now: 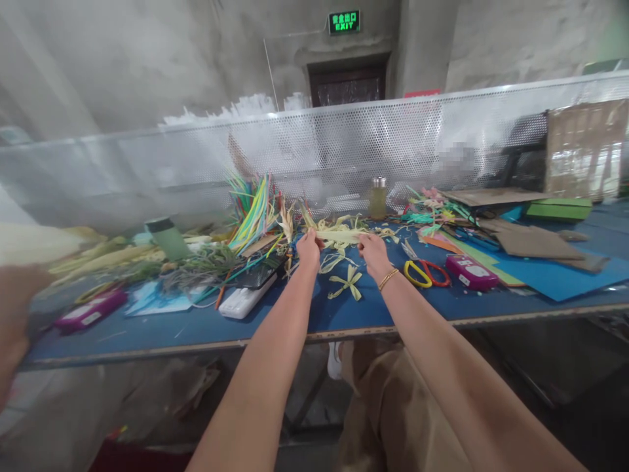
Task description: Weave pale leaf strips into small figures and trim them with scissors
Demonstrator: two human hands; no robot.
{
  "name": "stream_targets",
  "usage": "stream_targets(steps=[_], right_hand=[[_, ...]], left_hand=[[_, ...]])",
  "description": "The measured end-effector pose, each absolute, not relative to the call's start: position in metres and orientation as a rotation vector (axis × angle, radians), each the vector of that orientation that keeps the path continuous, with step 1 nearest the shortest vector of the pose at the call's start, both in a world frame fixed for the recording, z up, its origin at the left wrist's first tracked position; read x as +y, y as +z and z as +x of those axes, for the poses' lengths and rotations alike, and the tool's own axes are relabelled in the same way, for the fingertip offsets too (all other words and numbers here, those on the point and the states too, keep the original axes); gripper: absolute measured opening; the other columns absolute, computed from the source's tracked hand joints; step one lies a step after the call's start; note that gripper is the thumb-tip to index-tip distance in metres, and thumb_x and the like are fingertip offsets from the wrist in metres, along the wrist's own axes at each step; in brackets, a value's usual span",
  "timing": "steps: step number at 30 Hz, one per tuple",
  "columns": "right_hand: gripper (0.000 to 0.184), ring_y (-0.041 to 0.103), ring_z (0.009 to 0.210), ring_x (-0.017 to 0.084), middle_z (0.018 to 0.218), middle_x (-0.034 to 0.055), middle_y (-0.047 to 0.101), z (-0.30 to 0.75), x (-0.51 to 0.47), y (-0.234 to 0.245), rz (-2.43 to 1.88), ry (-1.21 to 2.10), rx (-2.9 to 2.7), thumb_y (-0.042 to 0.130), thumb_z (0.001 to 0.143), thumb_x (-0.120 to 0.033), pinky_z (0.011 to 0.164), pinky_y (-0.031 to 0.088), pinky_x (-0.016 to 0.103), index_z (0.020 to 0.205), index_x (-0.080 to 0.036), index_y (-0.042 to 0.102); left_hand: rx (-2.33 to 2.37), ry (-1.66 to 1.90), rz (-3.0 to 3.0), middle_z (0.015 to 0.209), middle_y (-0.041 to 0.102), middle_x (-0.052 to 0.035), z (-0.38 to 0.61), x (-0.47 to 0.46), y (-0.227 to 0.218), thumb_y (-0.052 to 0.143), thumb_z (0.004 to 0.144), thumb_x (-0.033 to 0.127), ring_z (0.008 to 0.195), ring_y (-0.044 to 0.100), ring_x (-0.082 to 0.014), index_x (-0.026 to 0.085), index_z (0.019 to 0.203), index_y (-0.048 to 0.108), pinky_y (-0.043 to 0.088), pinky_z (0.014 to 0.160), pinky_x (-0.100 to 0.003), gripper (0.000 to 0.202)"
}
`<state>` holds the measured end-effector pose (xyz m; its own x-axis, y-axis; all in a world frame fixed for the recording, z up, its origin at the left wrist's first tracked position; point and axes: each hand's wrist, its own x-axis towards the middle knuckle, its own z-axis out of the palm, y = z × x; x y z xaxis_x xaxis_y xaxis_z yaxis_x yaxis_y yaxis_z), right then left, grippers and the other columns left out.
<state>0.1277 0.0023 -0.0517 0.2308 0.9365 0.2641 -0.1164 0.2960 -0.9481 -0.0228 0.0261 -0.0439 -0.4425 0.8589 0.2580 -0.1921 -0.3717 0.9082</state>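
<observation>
A pale yellow corn husk strip (340,235) is stretched between my two hands above the table. My left hand (309,248) pinches its left end, and my right hand (374,253) grips the other end; a gold bracelet circles that wrist. Just below, a bow-shaped piece of folded husk (348,283) lies on the blue tabletop (324,314). Loose husk scraps (339,224) are heaped behind the strip. To the right of my right hand rest scissors (426,273) with yellow and red handles.
At left are a white power bank (247,300), colourful pipe cleaners (253,210), a green-bodied bottle (167,239) and a purple box (93,309). Another person's blurred arm (17,314) reaches in. At right are another purple box (470,273) and cardboard pieces (535,242). A perforated metal panel (354,151) stands behind.
</observation>
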Motion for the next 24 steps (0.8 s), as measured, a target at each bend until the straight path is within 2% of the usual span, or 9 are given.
stream_targets(steps=[5,11,16,18,20,22,24], right_hand=[[0.019,0.033,0.039,0.006,0.048,-0.0057,0.045,0.125,-0.005,-0.046,-0.948,1.014,-0.99,0.052,0.079,-0.02,0.039,0.025,0.019,0.062,-0.019,0.043],[0.018,0.034,0.039,0.005,0.051,-0.0047,0.05,0.126,-0.007,-0.045,-0.949,1.062,-0.92,0.056,0.079,-0.021,0.038,0.026,0.018,0.065,-0.019,0.046],[0.015,0.035,0.039,0.006,0.05,-0.0053,0.048,0.125,-0.005,-0.046,-0.981,1.037,-0.873,0.051,0.083,-0.023,0.038,0.026,0.018,0.069,-0.018,0.05],[0.014,0.038,0.04,0.006,0.051,-0.0049,0.049,0.124,-0.004,-0.047,-1.0,1.021,-0.87,0.05,0.082,-0.022,0.04,0.028,0.018,0.069,-0.018,0.05],[0.012,0.042,0.043,0.007,0.053,-0.0041,0.051,0.122,-0.003,-0.048,-1.019,1.011,-0.884,0.05,0.081,-0.022,0.042,0.03,0.018,0.07,-0.018,0.05],[0.01,0.045,0.046,0.008,0.056,-0.0028,0.054,0.121,-0.002,-0.051,-1.039,1.003,-0.912,0.051,0.08,-0.022,0.044,0.034,0.02,0.071,-0.017,0.053],[0.006,0.052,0.053,0.01,0.063,-0.0012,0.059,0.121,0.0,-0.054,-1.064,0.98,-0.935,0.055,0.076,-0.022,0.05,0.039,0.021,0.074,-0.017,0.057]], left_hand=[[1.098,1.966,0.918,0.041,0.048,0.0017,-0.024,0.03,-0.043,0.048,0.091,0.036,0.037,0.041,-0.0081,0.017,0.051,0.05,0.03,0.043,-0.021,0.044],[1.092,1.988,0.888,0.044,0.049,0.0017,-0.025,0.028,-0.04,0.049,0.089,0.045,0.039,0.042,-0.0069,0.016,0.053,0.05,0.029,0.041,-0.019,0.046],[1.01,1.784,0.942,0.054,0.056,-0.0007,-0.022,0.021,-0.036,0.058,0.078,0.06,0.044,0.046,-0.0068,0.015,0.064,0.057,0.025,0.038,-0.017,0.047],[0.987,1.672,0.996,0.061,0.06,-0.0015,-0.019,0.02,-0.037,0.072,0.068,0.055,0.049,0.052,-0.0083,0.015,0.073,0.062,0.026,0.038,-0.017,0.041],[0.979,1.578,1.065,0.065,0.062,-0.0008,-0.017,0.02,-0.039,0.083,0.056,0.042,0.052,0.055,-0.0092,0.016,0.081,0.065,0.028,0.039,-0.017,0.041],[0.96,1.54,1.122,0.062,0.061,0.0013,-0.015,0.021,-0.042,0.086,0.049,0.031,0.049,0.051,-0.0079,0.015,0.083,0.066,0.03,0.04,-0.017,0.042],[0.941,1.563,1.143,0.058,0.058,0.003,-0.015,0.021,-0.044,0.085,0.047,0.026,0.047,0.048,-0.0062,0.015,0.08,0.066,0.031,0.042,-0.018,0.039]])
